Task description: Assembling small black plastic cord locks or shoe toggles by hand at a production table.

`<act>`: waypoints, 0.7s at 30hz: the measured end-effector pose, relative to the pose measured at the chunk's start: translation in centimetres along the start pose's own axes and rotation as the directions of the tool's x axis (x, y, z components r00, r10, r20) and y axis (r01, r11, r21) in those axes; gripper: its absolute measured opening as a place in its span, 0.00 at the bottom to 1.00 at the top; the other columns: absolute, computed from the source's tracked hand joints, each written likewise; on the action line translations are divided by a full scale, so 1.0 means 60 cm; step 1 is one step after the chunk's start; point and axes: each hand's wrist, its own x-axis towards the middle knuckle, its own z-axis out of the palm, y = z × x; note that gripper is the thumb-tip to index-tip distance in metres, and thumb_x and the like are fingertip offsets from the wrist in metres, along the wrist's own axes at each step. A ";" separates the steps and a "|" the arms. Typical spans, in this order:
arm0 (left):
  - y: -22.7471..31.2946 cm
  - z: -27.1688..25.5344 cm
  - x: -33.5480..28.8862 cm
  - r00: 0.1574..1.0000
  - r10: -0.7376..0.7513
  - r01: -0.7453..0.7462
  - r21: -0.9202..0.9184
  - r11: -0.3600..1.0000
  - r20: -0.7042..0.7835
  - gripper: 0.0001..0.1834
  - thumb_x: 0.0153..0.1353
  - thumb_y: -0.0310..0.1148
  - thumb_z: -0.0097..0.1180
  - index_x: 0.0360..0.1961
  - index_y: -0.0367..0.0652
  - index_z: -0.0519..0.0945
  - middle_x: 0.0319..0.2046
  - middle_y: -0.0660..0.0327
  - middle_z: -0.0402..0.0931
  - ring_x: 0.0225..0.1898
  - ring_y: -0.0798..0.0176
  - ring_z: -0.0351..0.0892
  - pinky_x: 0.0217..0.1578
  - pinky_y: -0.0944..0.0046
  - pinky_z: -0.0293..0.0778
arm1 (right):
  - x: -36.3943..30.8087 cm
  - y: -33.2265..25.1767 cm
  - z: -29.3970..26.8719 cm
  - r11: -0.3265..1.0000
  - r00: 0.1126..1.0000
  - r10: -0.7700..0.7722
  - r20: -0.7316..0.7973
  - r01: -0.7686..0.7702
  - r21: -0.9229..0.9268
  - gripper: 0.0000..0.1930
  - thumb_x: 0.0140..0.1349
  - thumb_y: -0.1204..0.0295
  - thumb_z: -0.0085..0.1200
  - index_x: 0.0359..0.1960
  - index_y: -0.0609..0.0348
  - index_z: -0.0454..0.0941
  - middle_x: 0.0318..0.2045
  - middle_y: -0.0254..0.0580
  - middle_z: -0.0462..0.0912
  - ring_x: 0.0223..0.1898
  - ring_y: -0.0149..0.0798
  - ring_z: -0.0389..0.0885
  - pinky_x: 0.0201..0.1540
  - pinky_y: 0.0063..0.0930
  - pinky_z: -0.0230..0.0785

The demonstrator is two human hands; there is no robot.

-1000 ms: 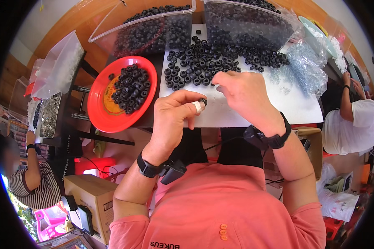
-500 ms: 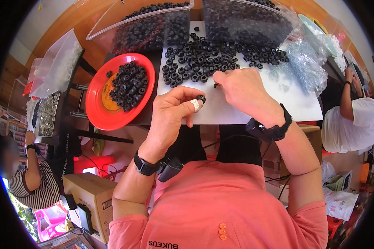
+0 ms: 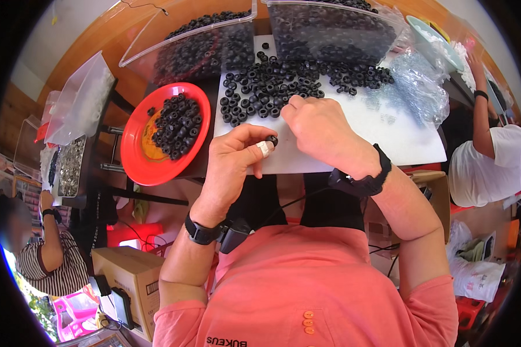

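My left hand (image 3: 234, 153) pinches a small black round part (image 3: 272, 140) with a hole in it, between thumb and forefinger. White tape wraps one of that hand's fingertips. Close by on the right, my right hand (image 3: 318, 127) is held with fingers closed together over the white sheet; whatever they grip is hidden behind the knuckles. Just beyond both hands spreads a loose pile of black round parts (image 3: 266, 87). To the left, a red plate (image 3: 134, 165) carries a heap of similar black parts (image 3: 179, 124).
Two clear bins (image 3: 205, 52) (image 3: 333, 34) full of black parts stand at the back. A clear plastic bag (image 3: 419, 87) and a pale green bowl (image 3: 431, 37) lie at the right. A cardboard box (image 3: 127, 277) sits lower left. Other people work at both sides.
My right hand has shifted slightly left, closer to my left hand, which still holds the black part. The view has shifted a little. At the right, a co-worker's arm has reached farther out.
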 end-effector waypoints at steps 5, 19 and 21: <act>-0.001 -0.004 -0.004 0.999 0.032 -0.032 -0.004 0.999 -0.008 0.08 0.63 0.22 0.60 0.43 0.35 0.84 0.33 0.64 0.81 0.22 0.75 0.71 0.23 0.74 0.67 | -0.058 0.041 -0.020 0.936 0.956 0.275 -0.106 -0.241 0.257 0.03 0.53 0.78 0.57 0.29 0.56 0.79 0.29 0.39 0.79 0.31 0.49 0.82 0.34 0.39 0.75; 0.018 0.038 -0.002 0.975 0.224 -0.223 0.139 0.965 0.007 0.11 0.63 0.22 0.58 0.46 0.30 0.82 0.35 0.56 0.82 0.32 0.71 0.77 0.24 0.73 0.70 | -0.100 0.060 -0.007 0.952 0.948 0.277 -0.156 -0.293 -0.086 0.03 0.50 0.74 0.62 0.28 0.56 0.83 0.31 0.39 0.80 0.40 0.45 0.78 0.43 0.40 0.67; 0.006 0.053 0.024 0.994 0.078 -0.071 -0.087 0.994 0.077 0.11 0.64 0.22 0.57 0.47 0.30 0.82 0.35 0.56 0.82 0.31 0.71 0.76 0.24 0.73 0.70 | -0.104 0.060 -0.006 0.952 0.938 0.294 -0.186 -0.304 -0.029 0.03 0.49 0.75 0.61 0.27 0.56 0.83 0.31 0.39 0.80 0.41 0.46 0.77 0.43 0.40 0.66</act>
